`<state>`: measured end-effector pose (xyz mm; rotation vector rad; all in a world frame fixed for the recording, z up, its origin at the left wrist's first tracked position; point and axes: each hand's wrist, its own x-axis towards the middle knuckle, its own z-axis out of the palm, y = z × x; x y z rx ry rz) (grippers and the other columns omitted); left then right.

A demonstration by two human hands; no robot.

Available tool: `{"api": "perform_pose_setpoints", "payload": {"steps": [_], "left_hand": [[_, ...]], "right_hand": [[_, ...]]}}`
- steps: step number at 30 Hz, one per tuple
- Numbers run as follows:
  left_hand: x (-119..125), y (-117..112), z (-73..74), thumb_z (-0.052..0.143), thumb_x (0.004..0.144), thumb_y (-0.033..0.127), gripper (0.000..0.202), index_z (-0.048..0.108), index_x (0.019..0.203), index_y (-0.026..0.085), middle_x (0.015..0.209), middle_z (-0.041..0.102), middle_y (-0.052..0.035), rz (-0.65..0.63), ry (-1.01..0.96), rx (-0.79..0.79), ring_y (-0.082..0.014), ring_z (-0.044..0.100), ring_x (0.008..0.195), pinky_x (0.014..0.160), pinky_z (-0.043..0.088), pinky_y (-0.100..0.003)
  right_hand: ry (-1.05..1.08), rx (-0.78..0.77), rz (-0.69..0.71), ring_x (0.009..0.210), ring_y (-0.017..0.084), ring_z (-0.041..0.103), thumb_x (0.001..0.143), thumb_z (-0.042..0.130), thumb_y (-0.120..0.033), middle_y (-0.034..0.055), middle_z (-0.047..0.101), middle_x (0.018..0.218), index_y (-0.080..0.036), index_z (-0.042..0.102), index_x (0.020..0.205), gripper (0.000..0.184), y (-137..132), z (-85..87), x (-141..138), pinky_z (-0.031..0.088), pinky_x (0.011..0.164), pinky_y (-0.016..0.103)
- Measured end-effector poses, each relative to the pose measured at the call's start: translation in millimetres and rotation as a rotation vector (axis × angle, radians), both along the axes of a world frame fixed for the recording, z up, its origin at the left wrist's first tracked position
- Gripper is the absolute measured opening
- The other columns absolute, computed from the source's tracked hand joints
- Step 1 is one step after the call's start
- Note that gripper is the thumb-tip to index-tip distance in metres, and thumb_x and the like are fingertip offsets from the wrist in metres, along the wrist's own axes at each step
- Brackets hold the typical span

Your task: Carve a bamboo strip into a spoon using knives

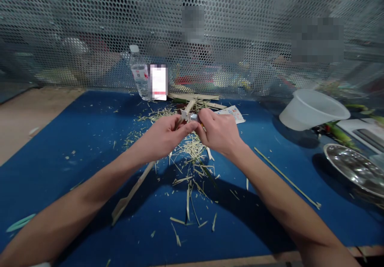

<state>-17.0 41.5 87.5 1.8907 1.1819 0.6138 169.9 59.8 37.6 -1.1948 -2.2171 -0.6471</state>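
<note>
Head view: Hands drawn close together, the left hand (162, 135) grips a narrow, pale plant stalk (189, 106), the right hand (220, 131) a silver metal tool (194, 117).

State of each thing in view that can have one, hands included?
Left hand: closed around pale flat strip
Right hand: closed around small silver metal tool
Clear plastic bottle, white cap: upright, capped
White rectangular screen: lit, upright
Translucent white plastic tub: uncovered
Shiny round metal dish: uncovered, contents unclear
Thin pale-green shavings: loose, scattered across blue mat
</note>
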Motion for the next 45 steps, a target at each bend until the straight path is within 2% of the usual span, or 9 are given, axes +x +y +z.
{"api": "perform_pose_setpoints", "payload": {"steps": [5,11,17,20,23,29,33,37,45], "left_hand": [[0,-1,-0.5,0.048,0.09,0.054,0.042,0.04,0.065,0.021,0.048,0.035,0.0064,0.003,-0.043,-0.063,-0.0066,0.029,0.041,0.043,0.02,-0.023],[1,1,-2.0,0.048,0.089,0.058,0.045,0.037,0.063,0.022,0.043,0.03,0.0073,-0.039,-0.13,-0.2,-0.0064,0.026,0.036,0.041,0.019,-0.024],[-1,1,0.9,0.055,0.086,0.051,0.042,0.039,0.062,0.021,0.047,0.039,0.0048,-0.033,-0.052,-0.17,-0.0075,0.034,0.04,0.042,0.025,-0.023],[-1,1,2.4,0.057,0.086,0.047,0.036,0.042,0.066,0.021,0.049,0.039,0.0054,-0.064,-0.043,-0.184,-0.007,0.034,0.041,0.042,0.025,-0.022],[0,0,3.6,0.049,0.092,0.045,0.034,0.041,0.069,0.02,0.053,0.037,0.0059,-0.106,-0.114,-0.254,-0.0055,0.031,0.041,0.04,0.025,-0.021],[2,-2,1.8,0.044,0.095,0.044,0.022,0.039,0.09,0.023,0.059,0.036,0.0077,-0.062,-0.293,-0.333,-0.0052,0.027,0.041,0.037,0.021,-0.021],[0,-2,0.9,0.041,0.096,0.042,0.022,0.04,0.087,0.022,0.065,0.033,0.0058,-0.097,-0.372,-0.298,-0.0043,0.025,0.044,0.039,0.019,-0.022],[-1,-1,1.3,0.04,0.096,0.045,0.025,0.048,0.096,0.022,0.067,0.03,0.0049,-0.103,-0.368,-0.293,-0.0047,0.022,0.047,0.04,0.017,-0.023],[-1,-7,5.8,0.039,0.097,0.041,0.019,0.041,0.093,0.023,0.066,0.031,0.0056,-0.021,-0.432,-0.309,-0.0051,0.024,0.049,0.041,0.019,-0.02]], "right_hand": [[0.024,0.014,0.014,0.055,0.012,0.046,0.096,0.04,-0.04,0.0021,0.06,0.072,-0.02,0.051,0.085,0.025,-1,1.6,-1,0.02,0.052,0.03],[0.01,0.0,0.0,0.057,0.013,0.049,0.096,0.04,-0.045,0.003,0.062,0.073,-0.02,0.054,0.087,0.029,-2,13.7,5,0.02,0.053,0.03],[0.254,-0.08,-0.137,0.053,0.012,0.043,0.098,0.034,-0.049,0.0022,0.058,0.069,-0.021,0.047,0.079,0.036,0,32.1,20,0.018,0.052,0.03],[0.376,-0.161,-0.067,0.052,0.011,0.039,0.098,0.036,-0.049,-0.0007,0.051,0.063,-0.023,0.041,0.077,0.034,-3,40.1,23,0.022,0.053,0.03],[0.5,-0.268,0.046,0.052,0.01,0.037,0.096,0.041,-0.051,-0.0034,0.045,0.06,-0.024,0.038,0.075,0.034,-8,43.4,21,0.025,0.053,0.029],[0.675,-0.459,0.194,0.056,0.01,0.041,0.092,0.051,-0.044,-0.0048,0.046,0.069,-0.024,0.042,0.091,0.021,-5,39.4,17,0.032,0.054,0.028],[0.621,-0.51,0.262,0.058,0.01,0.041,0.097,0.042,-0.041,-0.0043,0.044,0.067,-0.023,0.043,0.087,0.02,-3,38.8,19,0.032,0.057,0.028],[0.506,-0.525,0.274,0.058,0.01,0.04,0.098,0.04,-0.042,-0.0037,0.043,0.065,-0.023,0.038,0.077,0.028,-5,40.9,18,0.029,0.056,0.029],[0.531,-0.594,0.313,0.057,0.01,0.043,0.1,0.032,-0.048,-0.0038,0.048,0.066,-0.023,0.043,0.084,0.032,-15,42.5,14,0.029,0.055,0.029]]}}
